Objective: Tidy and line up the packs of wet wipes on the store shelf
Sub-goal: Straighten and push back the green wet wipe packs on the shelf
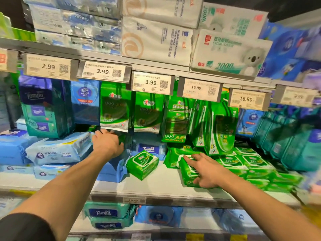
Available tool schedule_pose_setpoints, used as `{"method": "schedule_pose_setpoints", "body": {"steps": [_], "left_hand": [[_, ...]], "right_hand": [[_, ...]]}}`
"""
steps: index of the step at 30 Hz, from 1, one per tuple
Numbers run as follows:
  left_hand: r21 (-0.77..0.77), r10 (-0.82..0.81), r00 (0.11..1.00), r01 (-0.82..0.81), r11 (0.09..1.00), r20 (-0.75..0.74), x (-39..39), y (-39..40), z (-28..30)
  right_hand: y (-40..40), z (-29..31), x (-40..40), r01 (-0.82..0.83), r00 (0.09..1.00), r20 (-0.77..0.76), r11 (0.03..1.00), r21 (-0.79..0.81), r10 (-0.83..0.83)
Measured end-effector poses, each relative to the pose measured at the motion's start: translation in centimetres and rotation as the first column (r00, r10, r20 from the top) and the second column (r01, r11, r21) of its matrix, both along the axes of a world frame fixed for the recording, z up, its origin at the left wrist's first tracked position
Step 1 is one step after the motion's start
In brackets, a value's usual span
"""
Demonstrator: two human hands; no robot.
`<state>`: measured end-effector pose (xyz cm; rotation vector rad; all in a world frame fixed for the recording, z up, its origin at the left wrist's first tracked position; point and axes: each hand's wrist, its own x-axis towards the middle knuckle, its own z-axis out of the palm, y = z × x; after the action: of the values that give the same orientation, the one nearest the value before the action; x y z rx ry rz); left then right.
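**Two hands among wet wipe packs on a store shelf**

A grey store shelf carries wet wipe packs, with price tags on the rail above. Near the front edge, the right hand lies flat, fingers straight, on a green pack beside rows of green packs toward the right end. A small green pack sits tilted mid-shelf. Farther back, the left hand reaches under hanging green packs; its fingers are hidden, so its grasp cannot be told. Pale blue packs lie toward the left end.
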<state>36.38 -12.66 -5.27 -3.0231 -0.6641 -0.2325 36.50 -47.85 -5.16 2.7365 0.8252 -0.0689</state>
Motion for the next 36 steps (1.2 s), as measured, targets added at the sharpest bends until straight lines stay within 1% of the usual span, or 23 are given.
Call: {"method": "schedule_pose_setpoints", "body": {"steps": [3, 6, 9, 11, 14, 16, 18, 19, 22, 24, 25, 29, 33, 36], "left_hand": [[-0.025, -0.019, 1.0, 0.02, 0.999, 0.022, -0.1, -0.8, -0.1], [-0.067, -0.054, 0.997, 0.058, 0.996, 0.054, -0.3, -1.3, 0.0], [-0.127, -0.112, 0.986, 0.127, 0.984, 0.122, -0.5, -1.6, -0.2], [-0.142, -0.147, 0.98, 0.167, 0.976, 0.136, -0.8, -1.9, -0.2], [-0.127, -0.166, 0.981, 0.178, 0.976, 0.098, -1.1, -2.0, 0.0], [-0.139, -0.166, 0.982, 0.178, 0.974, 0.092, -1.2, -1.8, 0.1], [-0.157, -0.167, 0.982, 0.179, 0.971, 0.089, -1.3, -1.5, 0.2], [-0.164, -0.167, 0.982, 0.18, 0.97, 0.085, -1.3, -1.3, 0.1], [-0.168, -0.173, 0.982, 0.184, 0.968, 0.08, -1.3, -1.0, 0.1], [-0.162, -0.178, 0.981, 0.189, 0.969, 0.079, -1.5, -0.9, 0.2], [-0.159, -0.182, 0.98, 0.193, 0.968, 0.082, -1.6, -0.8, 0.2], [-0.164, -0.172, 0.979, 0.189, 0.968, 0.113, -2.0, 0.0, 0.0], [-0.187, -0.155, 0.981, 0.175, 0.967, 0.118, -2.4, 1.3, -0.3], [-0.221, -0.171, 0.979, 0.192, 0.956, 0.113, -2.6, 1.8, -0.4]], "right_hand": [[-1.1, -0.1, 0.6, 0.073, 0.997, -0.006, 0.997, 0.03, -0.073], [-1.6, -0.4, 1.3, 0.139, 0.99, -0.048, 0.987, 0.077, -0.136], [-1.6, -1.1, 1.7, 0.192, 0.98, -0.061, 0.976, 0.1, -0.187], [-1.5, -1.2, 1.9, 0.196, 0.98, -0.041, 0.977, 0.083, -0.193], [-1.4, -1.3, 1.6, 0.183, 0.983, -0.007, 0.982, 0.054, -0.183], [-1.2, -1.4, 0.7, 0.174, 0.983, 0.055, 0.984, 0.032, -0.176], [-0.4, -1.7, -0.9, 0.123, 0.981, 0.146, 0.992, 0.025, -0.126], [0.3, -1.9, -1.9, 0.075, 0.984, 0.161, 0.996, 0.039, -0.081], [3.4, -2.1, -4.2, -0.157, 0.985, 0.09, 0.985, 0.077, 0.15], [5.5, -1.9, -3.8, -0.304, 0.952, 0.054, 0.949, 0.081, 0.3], [6.5, -1.7, -2.9, -0.339, 0.941, 0.041, 0.937, 0.079, 0.337], [11.0, -1.0, 1.4, -0.32, 0.945, -0.026, 0.939, 0.125, 0.325], [15.5, -1.9, 4.4, -0.277, 0.956, -0.065, 0.955, 0.109, 0.285], [17.6, -3.1, 5.3, -0.25, 0.948, -0.175, 0.963, 0.104, 0.265]]}}
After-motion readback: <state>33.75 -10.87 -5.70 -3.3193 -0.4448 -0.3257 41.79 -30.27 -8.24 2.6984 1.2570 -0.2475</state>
